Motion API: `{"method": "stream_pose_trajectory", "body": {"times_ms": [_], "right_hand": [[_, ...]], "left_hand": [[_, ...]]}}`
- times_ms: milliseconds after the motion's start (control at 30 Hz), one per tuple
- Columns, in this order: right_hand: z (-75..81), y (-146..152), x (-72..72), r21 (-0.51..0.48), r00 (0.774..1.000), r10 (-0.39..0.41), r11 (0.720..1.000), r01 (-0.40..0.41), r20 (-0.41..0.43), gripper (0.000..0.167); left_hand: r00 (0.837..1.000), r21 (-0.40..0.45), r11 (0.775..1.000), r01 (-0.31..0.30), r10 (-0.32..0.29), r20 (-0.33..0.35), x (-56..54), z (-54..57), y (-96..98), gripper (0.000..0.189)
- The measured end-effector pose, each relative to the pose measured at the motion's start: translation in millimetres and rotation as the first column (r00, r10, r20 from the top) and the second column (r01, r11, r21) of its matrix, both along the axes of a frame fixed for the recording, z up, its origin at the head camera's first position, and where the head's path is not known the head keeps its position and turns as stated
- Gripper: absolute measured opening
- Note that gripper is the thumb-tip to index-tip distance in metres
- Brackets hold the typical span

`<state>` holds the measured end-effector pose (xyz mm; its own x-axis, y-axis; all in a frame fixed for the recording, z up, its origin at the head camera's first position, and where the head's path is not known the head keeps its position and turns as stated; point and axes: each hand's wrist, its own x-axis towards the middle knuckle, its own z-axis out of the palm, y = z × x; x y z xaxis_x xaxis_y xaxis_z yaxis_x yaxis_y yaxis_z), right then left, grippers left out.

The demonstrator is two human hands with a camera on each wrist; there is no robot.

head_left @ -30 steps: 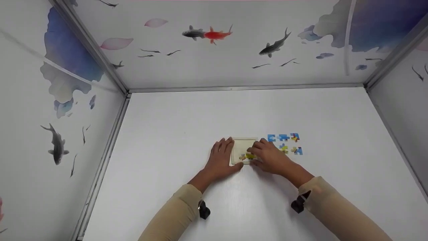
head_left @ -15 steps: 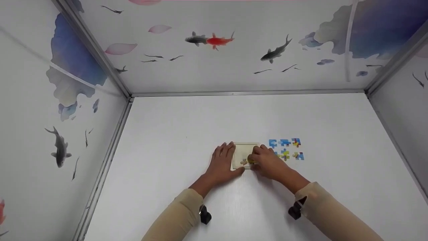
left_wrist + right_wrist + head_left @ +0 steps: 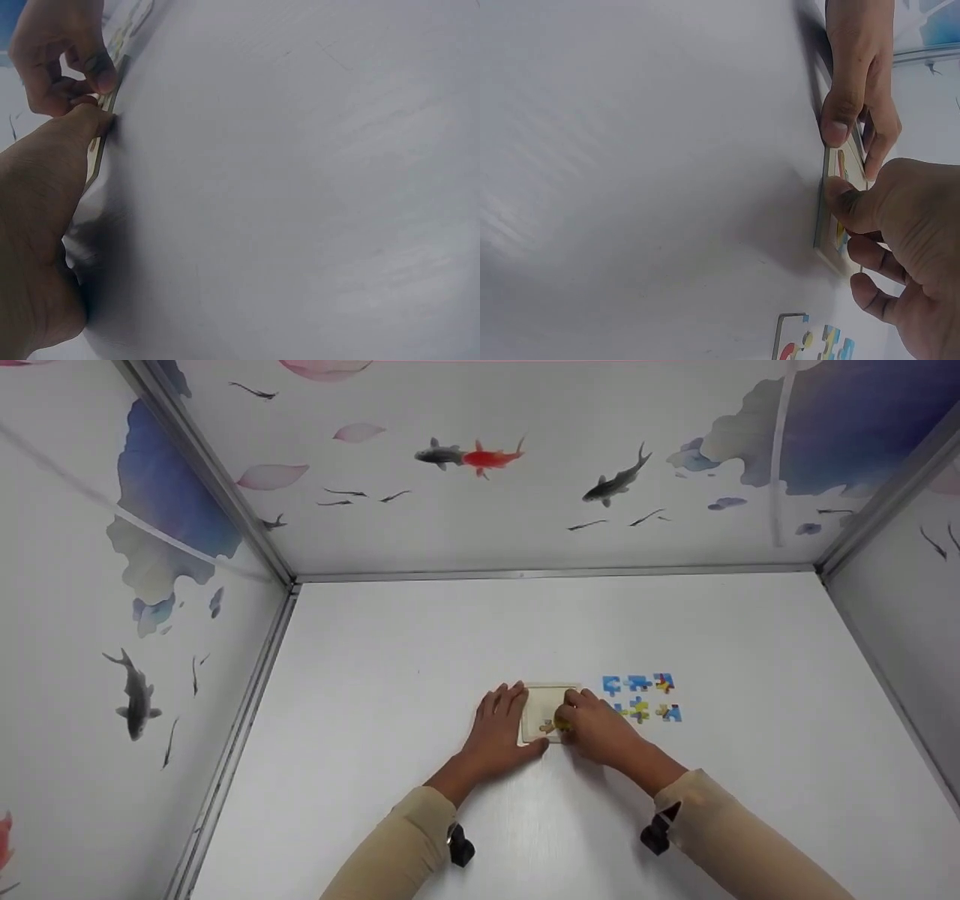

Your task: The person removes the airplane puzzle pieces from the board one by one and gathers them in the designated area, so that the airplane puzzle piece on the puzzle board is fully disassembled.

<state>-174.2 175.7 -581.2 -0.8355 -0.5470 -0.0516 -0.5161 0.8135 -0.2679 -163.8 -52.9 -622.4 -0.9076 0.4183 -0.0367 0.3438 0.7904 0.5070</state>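
A shallow wooden puzzle tray (image 3: 541,703) lies on the white table between the two hands. My left hand (image 3: 495,733) rests along its left side with fingers extended, the thumb at the front rim. Inside the tray, near the front, sits a small tan jigsaw piece (image 3: 546,727). Just right of it my right hand (image 3: 600,730) pinches a yellow jigsaw piece (image 3: 561,721), partly hidden by the fingers. In the right wrist view the right thumb (image 3: 844,196) reaches over the tray's front rim, with yellow showing beneath it.
Right of the tray, several blue and yellow jigsaw pieces (image 3: 638,683) lie in two rows, the nearer row partly covered by the right hand. Walls printed with fish (image 3: 615,486) enclose the table at the back and sides.
The right fingers have drawn in around the yellow piece, covering more of it. The left hand keeps its place on the tray. The head view has shifted slightly.
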Motion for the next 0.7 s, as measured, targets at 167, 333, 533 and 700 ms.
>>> {"method": "stream_pose_trajectory", "body": {"times_ms": [167,333,533,700], "right_hand": [[1.6,-3.2,-1.1,0.025,0.998,-0.029,0.999,0.027,0.059,0.036],[2.4,-3.7,-1.9,0.011,0.997,-0.037,0.999,0.036,0.073,0.037],[1.8,-1.8,0.1,-0.025,0.999,-0.007,1.0,0.008,0.041,0.034],[1.1,-1.4,0.2,-0.039,0.999,0.004,0.999,-0.002,0.036,0.031]], "left_hand": [[1.0,-0.016,1.0,-0.001,0.001,-0.003,-0.7,-2.1,-0.7,0.095],[1.0,-0.022,1.0,0.001,-0.001,-0.004,-0.2,-1.7,-0.7,0.094],[1.0,-0.012,1.0,0.009,-0.01,-0.022,0.2,-0.2,-0.5,0.093],[0.999,0.012,1.0,0.016,-0.016,-0.035,0.6,-2.3,-0.5,0.093]]}}
